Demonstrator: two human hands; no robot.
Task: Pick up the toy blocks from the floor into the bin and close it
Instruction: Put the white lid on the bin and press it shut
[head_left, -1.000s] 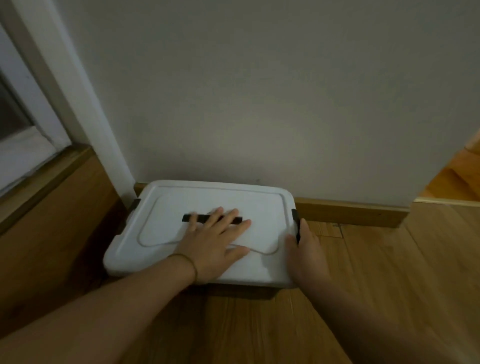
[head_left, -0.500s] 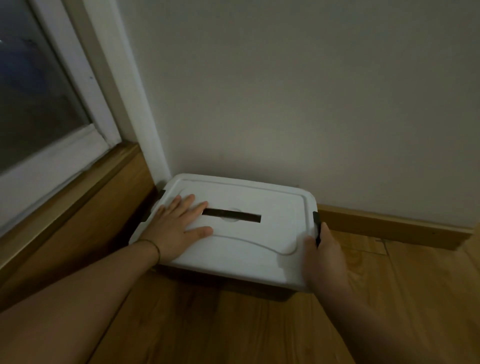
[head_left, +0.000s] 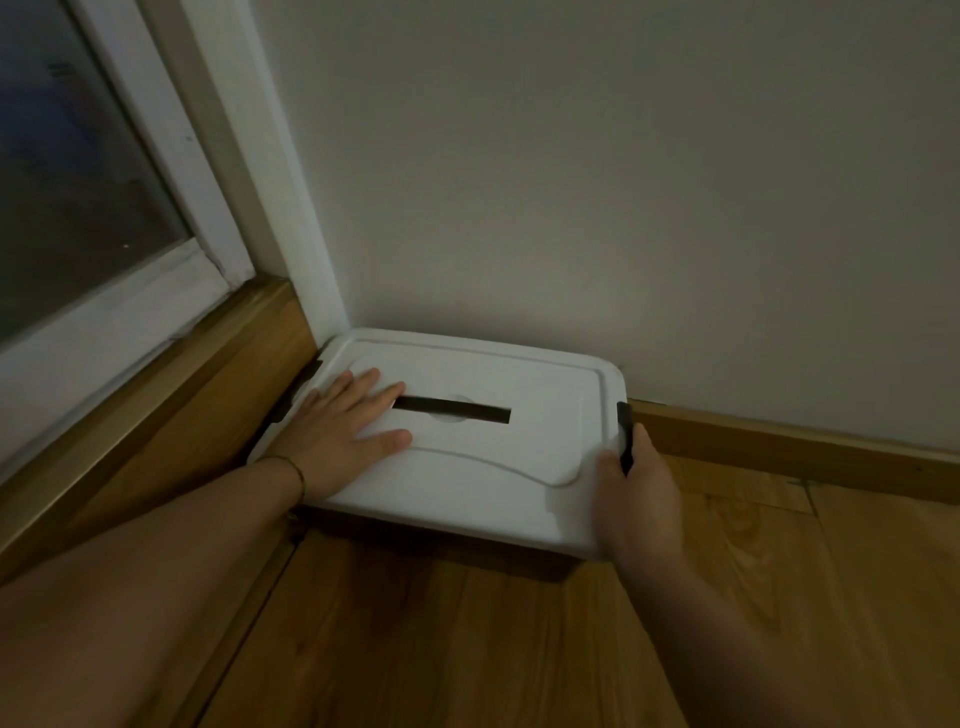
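Observation:
A white bin (head_left: 519, 457) sits on the wooden floor, pushed into the corner with its lid on. A dark handle slot (head_left: 457, 410) runs across the middle of the lid. My left hand (head_left: 343, 431) lies flat on the left part of the lid, fingers straight, fingertips at the slot's left end. At the bin's right side, my right hand (head_left: 641, 499) grips the black right latch (head_left: 625, 428), thumb on the lid edge and fingers behind the latch. A black left latch (head_left: 306, 382) shows beside my left hand. No toy blocks are in view.
A white wall (head_left: 623, 208) with a wooden baseboard (head_left: 779, 436) stands directly behind the bin. A window (head_left: 78, 182) and its wooden sill (head_left: 156, 395) hem in the left. Wooden floor (head_left: 467, 649) stretches in front and to the right.
My left hand slid from the lid's middle to its left part. My right hand stayed at the right latch. The view turned left, showing more of the window.

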